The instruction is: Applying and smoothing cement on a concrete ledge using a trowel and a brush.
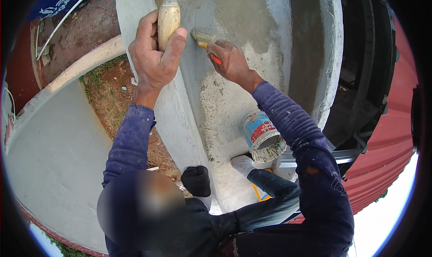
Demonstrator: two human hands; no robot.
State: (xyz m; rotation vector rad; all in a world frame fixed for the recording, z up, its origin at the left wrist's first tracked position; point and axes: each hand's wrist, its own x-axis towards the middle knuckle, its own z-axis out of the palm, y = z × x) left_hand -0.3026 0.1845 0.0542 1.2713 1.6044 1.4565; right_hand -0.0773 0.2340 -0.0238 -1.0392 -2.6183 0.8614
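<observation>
The left hand (pixel 155 61) is partly curled around a wooden-handled tool (pixel 169 26), with the thumb along the right side of the grip and the fingers bent on the left. The tool's pale, rounded handle points toward the wearer; its metal shank runs off the upper edge, so the working end cannot be seen. The right hand (pixel 231 62) is closed around a brush (pixel 203 35), whose handle shows orange-red and yellow. The brush lies just right of the left hand, its flat, grey-caked bristles against the concrete surface (pixel 225 97). Around and beyond the bristles this surface is darker, smooth grey; nearer the wearer it is paler, rough and speckled. A bucket (pixel 255 124) with a blue, red and white label stands near the right forearm (pixel 288 117), its rim and inside smeared grey. One sock-covered foot (pixel 243 164) is just beside it.
</observation>
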